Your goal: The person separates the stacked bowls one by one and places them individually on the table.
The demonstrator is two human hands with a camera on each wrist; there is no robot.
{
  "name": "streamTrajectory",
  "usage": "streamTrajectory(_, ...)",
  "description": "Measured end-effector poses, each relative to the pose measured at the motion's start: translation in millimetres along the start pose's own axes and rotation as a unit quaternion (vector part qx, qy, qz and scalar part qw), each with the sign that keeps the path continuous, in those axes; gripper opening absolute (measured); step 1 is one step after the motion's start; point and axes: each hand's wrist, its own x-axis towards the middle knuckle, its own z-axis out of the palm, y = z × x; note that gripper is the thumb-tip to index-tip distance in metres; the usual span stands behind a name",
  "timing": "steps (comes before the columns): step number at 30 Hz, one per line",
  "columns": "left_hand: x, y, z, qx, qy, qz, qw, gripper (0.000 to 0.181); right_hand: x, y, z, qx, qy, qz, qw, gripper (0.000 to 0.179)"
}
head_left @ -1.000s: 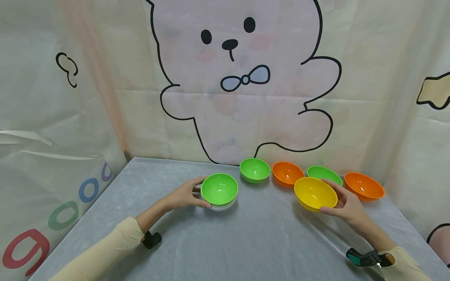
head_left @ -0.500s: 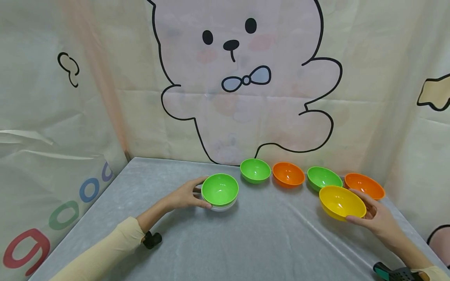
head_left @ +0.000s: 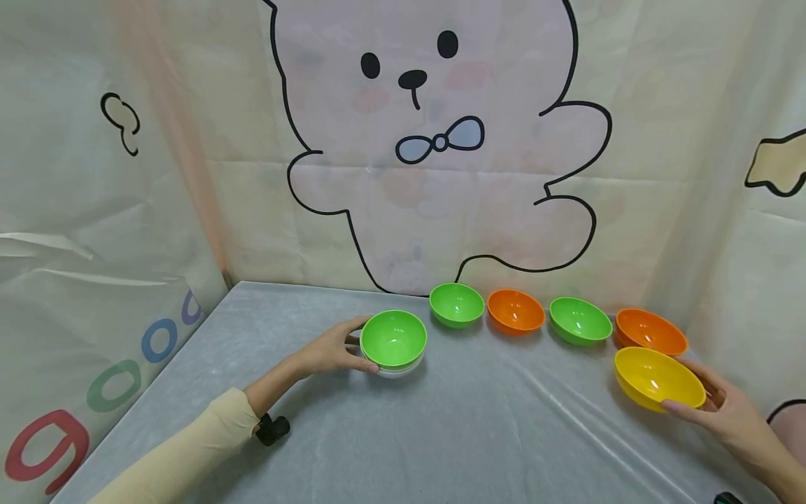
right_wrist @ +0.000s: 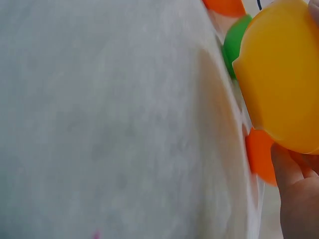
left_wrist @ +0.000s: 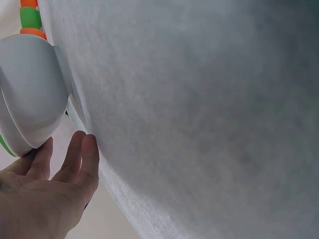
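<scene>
My left hand (head_left: 334,348) holds the side of a small stack of bowls standing left of the table's middle. On top of the stack is a green bowl (head_left: 394,339), nested in white bowls; the left wrist view shows a white bowl (left_wrist: 35,89) from its outer side, with fingers against it. At the far right, my right hand (head_left: 733,413) grips a yellow bowl (head_left: 658,379) by its right side, thumb near the front rim. This bowl is tilted slightly and appears raised over the cloth. The right wrist view shows its underside, with fingers (right_wrist: 289,172) at its edge.
Along the back edge stand a green bowl (head_left: 456,306), an orange bowl (head_left: 515,313), another green bowl (head_left: 580,322) and another orange bowl (head_left: 651,332). Grey cloth (head_left: 453,434) covers the table. A printed curtain (head_left: 252,231) hangs behind it.
My right hand has carried the yellow bowl rightward and toward me, from in front of the middle bowls to in front of the rightmost orange one. The left hand and its stack stay put.
</scene>
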Motion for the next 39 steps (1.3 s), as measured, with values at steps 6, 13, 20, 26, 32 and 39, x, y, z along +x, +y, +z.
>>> streamTrajectory(6, 0.8, -0.9, -0.2, -0.001, -0.002, 0.004, 1.0, 0.091, -2.6, 12, -9, -0.045, 0.022, 0.027, 0.9984, 0.082)
streamTrajectory(13, 1.5, 0.3, -1.0, 0.004, -0.002, 0.004, 1.0, 0.091, -2.5, 22, -15, -0.064, 0.024, 0.068, 0.9953, 0.089)
streamTrajectory(20, 2.0, -0.1, -1.0, 0.004, -0.003, 0.006, 1.0, 0.091, -3.2, 25, -15, -0.048, 0.028, 0.073, 0.9958, 0.089)
streamTrajectory(26, 0.9, 1.8, -0.6, 0.005, -0.003, 0.003, 1.0, 0.091, -2.8, 26, -16, -0.053, 0.018, 0.088, 0.9945, 0.093)
streamTrajectory(32, 0.1, 2.6, -1.2, 0.003, -0.002, 0.003, 1.0, 0.091, -2.6, 27, -18, -0.069, -0.003, 0.105, 0.9921, 0.097)
streamTrajectory(39, -0.7, 0.5, -0.5, -0.001, -0.002, 0.005, 1.0, 0.091, -4.5, 24, -17, -0.06, -0.026, 0.114, 0.9913, 0.099)
